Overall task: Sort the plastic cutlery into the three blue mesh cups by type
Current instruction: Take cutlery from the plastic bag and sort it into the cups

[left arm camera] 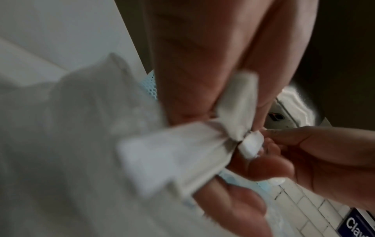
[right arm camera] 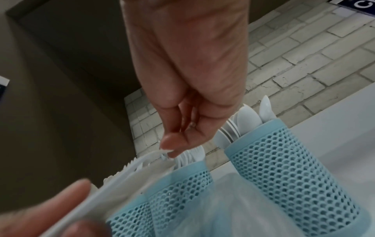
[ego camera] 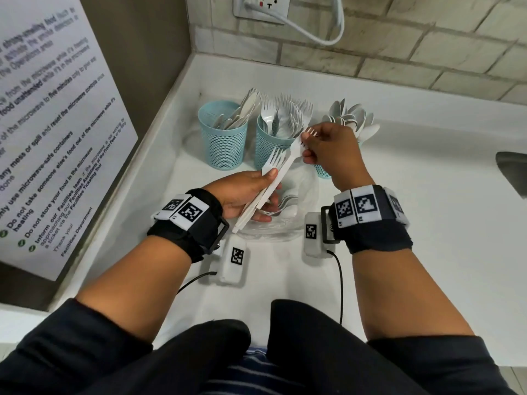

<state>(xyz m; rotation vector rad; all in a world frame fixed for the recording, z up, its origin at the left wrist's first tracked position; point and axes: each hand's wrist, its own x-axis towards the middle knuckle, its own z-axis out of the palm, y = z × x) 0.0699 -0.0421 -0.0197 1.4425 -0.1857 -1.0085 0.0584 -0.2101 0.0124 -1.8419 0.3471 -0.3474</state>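
Observation:
Three blue mesh cups stand in the counter corner: the left cup (ego camera: 224,138) holds knives, the middle cup (ego camera: 268,148) forks, and the right cup (ego camera: 322,171) spoons, half hidden behind my right hand. My left hand (ego camera: 263,192) grips a bundle of white forks (ego camera: 266,189) by their handles, just in front of the middle cup. My right hand (ego camera: 307,143) pinches the tined end of one fork (ego camera: 295,151) of that bundle. In the right wrist view my right hand (right arm camera: 168,149) pinches that fork (right arm camera: 140,162) beside the middle cup (right arm camera: 182,182) and the spoon cup (right arm camera: 284,168).
A clear plastic bag (ego camera: 288,223) with more cutlery lies on the white counter (ego camera: 427,195) under my hands. A notice board (ego camera: 57,124) lines the left wall. A socket with a white cord (ego camera: 313,32) is on the brick wall. A sink edge (ego camera: 512,169) shows at right.

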